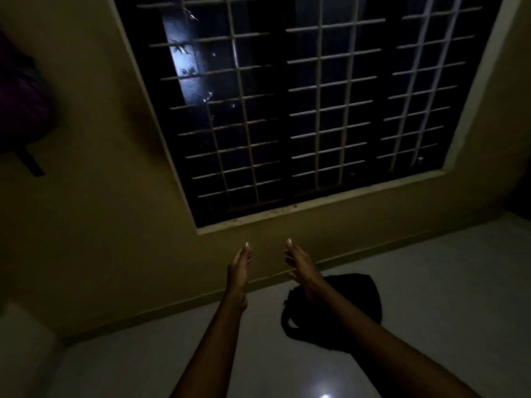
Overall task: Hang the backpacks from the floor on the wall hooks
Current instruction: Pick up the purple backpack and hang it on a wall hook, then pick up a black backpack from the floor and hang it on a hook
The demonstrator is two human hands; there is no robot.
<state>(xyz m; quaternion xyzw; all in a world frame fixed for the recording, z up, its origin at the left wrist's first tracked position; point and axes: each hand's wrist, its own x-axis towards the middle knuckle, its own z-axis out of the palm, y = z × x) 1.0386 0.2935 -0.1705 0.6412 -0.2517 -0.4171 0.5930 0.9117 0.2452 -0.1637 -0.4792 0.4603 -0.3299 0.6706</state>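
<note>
Dim yellow wall (94, 225) meets pale glossy floor (431, 282) below a barred window (310, 104). At far left a dark purple backpack (20, 104) hangs on the wall. Both bare arms reach forward: left hand (239, 267) and right hand (300, 264) empty, fingers extended, loosely apart. A black backpack (344, 308) lies on the floor under the right forearm.

Very dim room, glare spot on glossy floor (324, 395), wide-angle bend at edges, soft grainy detail

Black backpack (344, 311) slumped on the floor near the wall, right; purple backpack (20, 104) hanging far left.
</note>
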